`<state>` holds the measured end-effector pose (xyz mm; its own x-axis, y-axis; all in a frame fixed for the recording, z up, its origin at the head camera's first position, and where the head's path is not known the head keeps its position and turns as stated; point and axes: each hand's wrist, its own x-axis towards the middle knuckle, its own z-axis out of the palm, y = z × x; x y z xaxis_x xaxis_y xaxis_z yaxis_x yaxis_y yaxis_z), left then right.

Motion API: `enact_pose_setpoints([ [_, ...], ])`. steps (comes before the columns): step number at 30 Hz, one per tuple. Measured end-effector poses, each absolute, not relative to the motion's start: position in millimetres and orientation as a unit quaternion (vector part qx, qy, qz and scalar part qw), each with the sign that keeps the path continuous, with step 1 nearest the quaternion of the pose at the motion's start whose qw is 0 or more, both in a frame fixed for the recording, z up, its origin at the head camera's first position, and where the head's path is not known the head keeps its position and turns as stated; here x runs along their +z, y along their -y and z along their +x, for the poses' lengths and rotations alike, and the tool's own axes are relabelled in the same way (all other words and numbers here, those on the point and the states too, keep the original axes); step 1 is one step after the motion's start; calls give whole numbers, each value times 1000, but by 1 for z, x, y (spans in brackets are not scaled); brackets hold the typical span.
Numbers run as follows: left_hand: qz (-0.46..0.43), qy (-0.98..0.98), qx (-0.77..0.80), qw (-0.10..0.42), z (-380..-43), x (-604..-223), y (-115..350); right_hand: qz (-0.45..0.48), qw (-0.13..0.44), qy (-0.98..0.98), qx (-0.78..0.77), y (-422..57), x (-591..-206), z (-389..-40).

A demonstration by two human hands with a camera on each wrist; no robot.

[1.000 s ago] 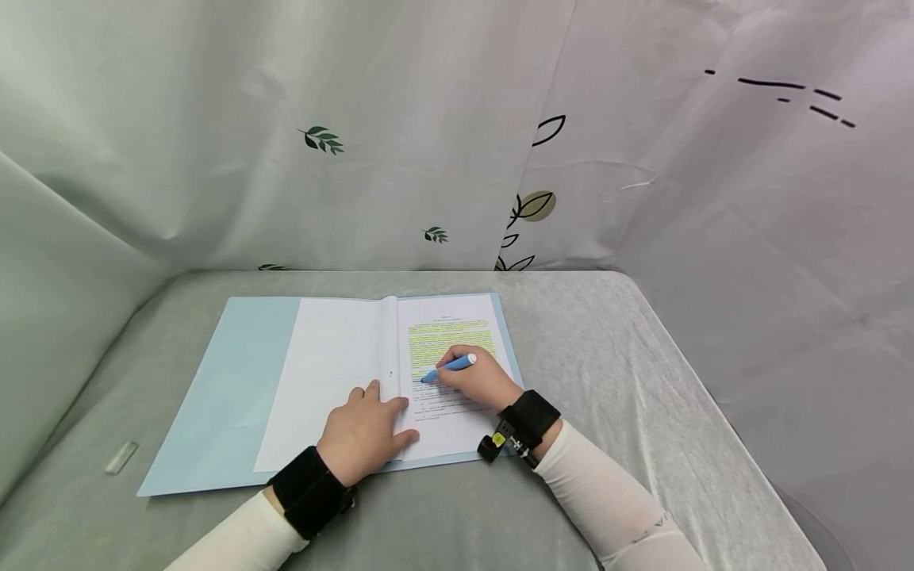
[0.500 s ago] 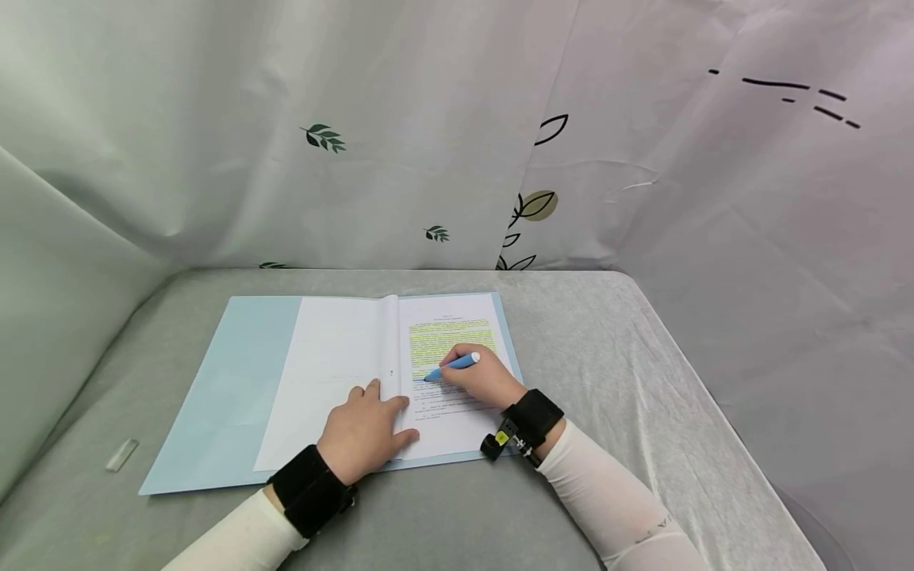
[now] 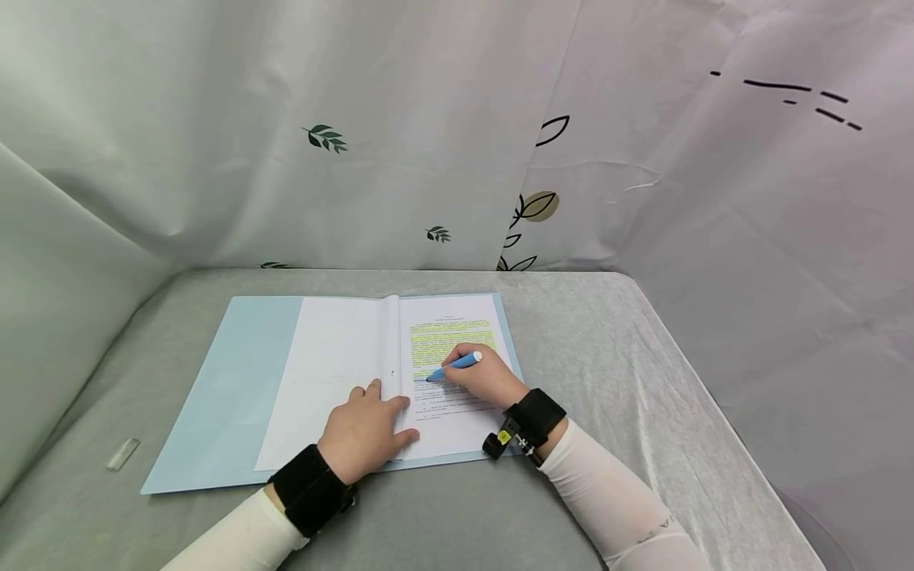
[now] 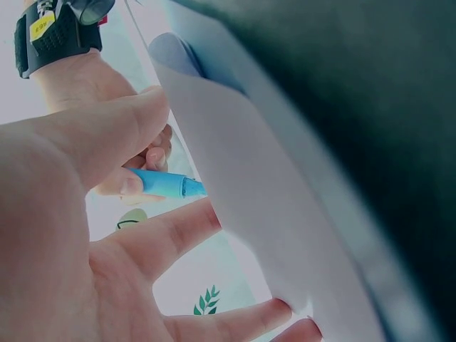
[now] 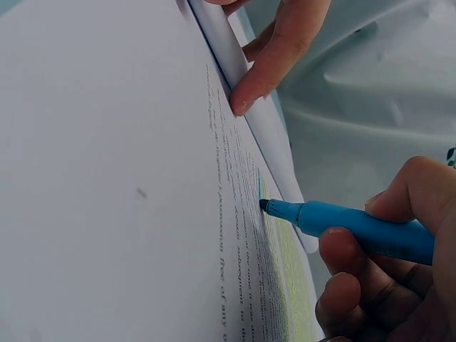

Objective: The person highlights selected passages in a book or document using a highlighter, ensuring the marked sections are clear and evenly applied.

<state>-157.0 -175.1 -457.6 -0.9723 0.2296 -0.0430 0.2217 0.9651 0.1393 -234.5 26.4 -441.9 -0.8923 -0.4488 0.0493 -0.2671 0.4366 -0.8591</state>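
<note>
An open light-blue folder (image 3: 207, 412) lies on the table, with a blank sheet on its left side and a printed page (image 3: 457, 432) on its right. Yellow highlighting covers the upper paragraphs of the print. My right hand (image 3: 489, 377) pinches a blue highlighter (image 5: 356, 226), its dark tip on a line of text just below the yellow block. A short blue line shows at the tip. My left hand (image 3: 362, 436) rests with fingers spread across the fold between the sheets, thumb on the printed page's edge.
A small clear strip (image 3: 123, 454) lies on the grey table cover (image 3: 585, 357) left of the folder. Pale fabric walls (image 3: 400, 182) with leaf prints stand behind and at both sides. Black straps with cameras circle both wrists.
My right hand has slid slightly to the right with the highlighter, along the text line, and the blue line has lengthened. The left hand has stayed in place.
</note>
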Motion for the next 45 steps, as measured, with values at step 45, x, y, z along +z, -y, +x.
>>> enact_pose_setpoints([
  [45,110,-991,71,36,-158,-458,175,-194,99,-853,-475,-51,-471,-258],
])
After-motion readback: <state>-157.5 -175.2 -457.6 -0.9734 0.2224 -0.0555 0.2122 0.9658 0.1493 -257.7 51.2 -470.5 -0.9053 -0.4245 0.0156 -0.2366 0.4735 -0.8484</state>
